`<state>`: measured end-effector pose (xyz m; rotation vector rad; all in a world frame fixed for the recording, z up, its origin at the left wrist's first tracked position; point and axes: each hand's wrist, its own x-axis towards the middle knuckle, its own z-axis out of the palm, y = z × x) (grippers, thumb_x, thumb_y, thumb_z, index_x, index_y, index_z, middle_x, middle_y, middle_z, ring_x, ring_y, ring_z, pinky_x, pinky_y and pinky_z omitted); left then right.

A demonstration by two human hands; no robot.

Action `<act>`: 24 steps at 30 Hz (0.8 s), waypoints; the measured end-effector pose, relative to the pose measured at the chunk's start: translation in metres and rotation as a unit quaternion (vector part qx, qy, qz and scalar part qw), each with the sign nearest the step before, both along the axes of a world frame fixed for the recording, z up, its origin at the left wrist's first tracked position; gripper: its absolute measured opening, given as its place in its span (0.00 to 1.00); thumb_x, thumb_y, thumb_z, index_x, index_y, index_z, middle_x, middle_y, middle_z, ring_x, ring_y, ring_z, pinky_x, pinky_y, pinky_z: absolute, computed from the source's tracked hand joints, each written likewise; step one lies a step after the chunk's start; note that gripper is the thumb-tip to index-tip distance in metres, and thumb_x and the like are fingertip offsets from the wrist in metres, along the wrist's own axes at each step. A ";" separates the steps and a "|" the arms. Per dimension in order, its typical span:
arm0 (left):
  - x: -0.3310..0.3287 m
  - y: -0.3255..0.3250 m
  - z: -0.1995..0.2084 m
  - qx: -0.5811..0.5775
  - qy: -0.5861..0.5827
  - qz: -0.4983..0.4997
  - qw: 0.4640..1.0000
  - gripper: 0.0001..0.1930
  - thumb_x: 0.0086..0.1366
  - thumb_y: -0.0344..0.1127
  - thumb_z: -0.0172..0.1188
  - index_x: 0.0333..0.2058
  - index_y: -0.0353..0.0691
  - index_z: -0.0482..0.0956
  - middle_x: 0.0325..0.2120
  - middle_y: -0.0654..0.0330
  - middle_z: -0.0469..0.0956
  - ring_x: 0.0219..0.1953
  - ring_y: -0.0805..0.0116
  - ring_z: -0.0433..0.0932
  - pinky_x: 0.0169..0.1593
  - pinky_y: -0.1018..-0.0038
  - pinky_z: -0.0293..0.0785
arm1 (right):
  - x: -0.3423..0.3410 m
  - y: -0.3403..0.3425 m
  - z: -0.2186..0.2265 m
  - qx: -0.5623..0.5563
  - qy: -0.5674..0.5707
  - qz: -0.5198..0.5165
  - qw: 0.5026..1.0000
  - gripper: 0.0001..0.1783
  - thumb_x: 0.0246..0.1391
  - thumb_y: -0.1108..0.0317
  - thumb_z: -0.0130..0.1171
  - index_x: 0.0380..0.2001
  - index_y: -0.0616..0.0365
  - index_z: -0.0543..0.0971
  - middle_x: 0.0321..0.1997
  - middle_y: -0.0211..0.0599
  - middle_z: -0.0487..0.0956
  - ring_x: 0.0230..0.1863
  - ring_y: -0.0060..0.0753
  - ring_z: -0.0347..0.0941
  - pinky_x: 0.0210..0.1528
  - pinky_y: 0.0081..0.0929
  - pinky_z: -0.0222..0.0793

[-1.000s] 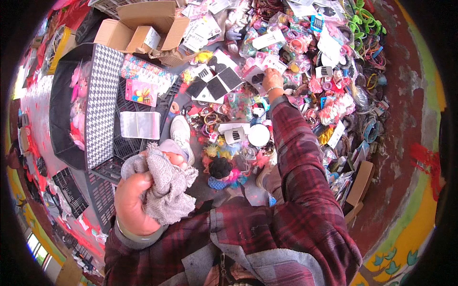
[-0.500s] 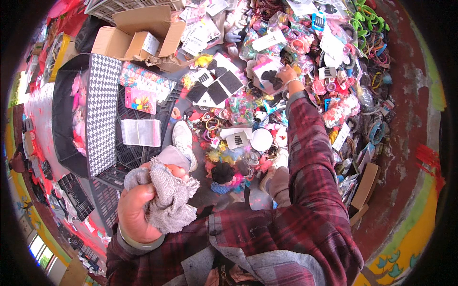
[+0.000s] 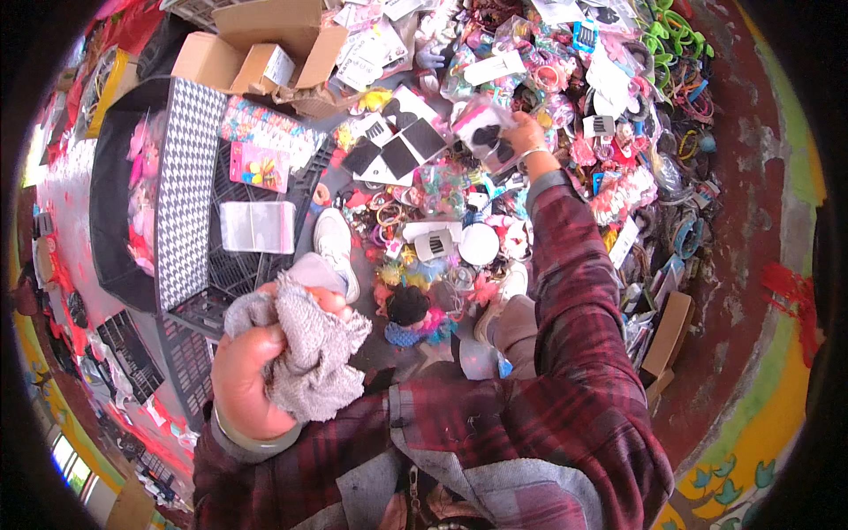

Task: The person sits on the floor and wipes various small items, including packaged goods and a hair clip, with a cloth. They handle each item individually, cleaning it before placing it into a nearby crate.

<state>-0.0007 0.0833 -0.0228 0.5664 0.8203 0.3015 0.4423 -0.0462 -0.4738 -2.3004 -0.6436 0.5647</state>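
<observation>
My left hand (image 3: 252, 375) is closed around a crumpled grey cloth (image 3: 316, 353), held in front of my body at lower left. My right hand (image 3: 525, 134) reaches far out over a heap of hair accessories. Its fingers pinch the right edge of a clear plastic packet (image 3: 484, 132) with black pieces showing through it. Left of the packet lie white cards (image 3: 382, 168) with black rectangular pieces. Nearer to me are a round white lid-like disc (image 3: 478, 244), bundles of coloured bands (image 3: 442, 190) and a dark fluffy piece (image 3: 408, 305).
On the left, a houndstooth-patterned bin (image 3: 188, 194) stands by a black plastic crate (image 3: 252, 190) bearing a clear bag (image 3: 257, 227). An open cardboard box (image 3: 265, 35) sits behind. Green headbands (image 3: 676, 40) lie far right. My shoes (image 3: 333, 243) stand among the items.
My right hand has drawn the packet slightly up and left, and it now shows more plainly. The left hand keeps its hold on the cloth. The whole view has shifted a little.
</observation>
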 end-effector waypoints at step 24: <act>-0.033 -0.005 -0.007 -0.005 -0.074 0.065 0.995 0.22 0.50 0.34 0.47 0.43 0.26 0.66 0.39 0.48 0.72 0.41 0.60 0.72 0.48 0.64 0.67 | -0.154 0.047 0.085 -0.224 -0.058 0.308 0.923 0.30 0.41 0.48 0.58 0.45 0.55 0.71 0.39 0.48 0.76 0.41 0.46 0.72 0.44 0.36 0.67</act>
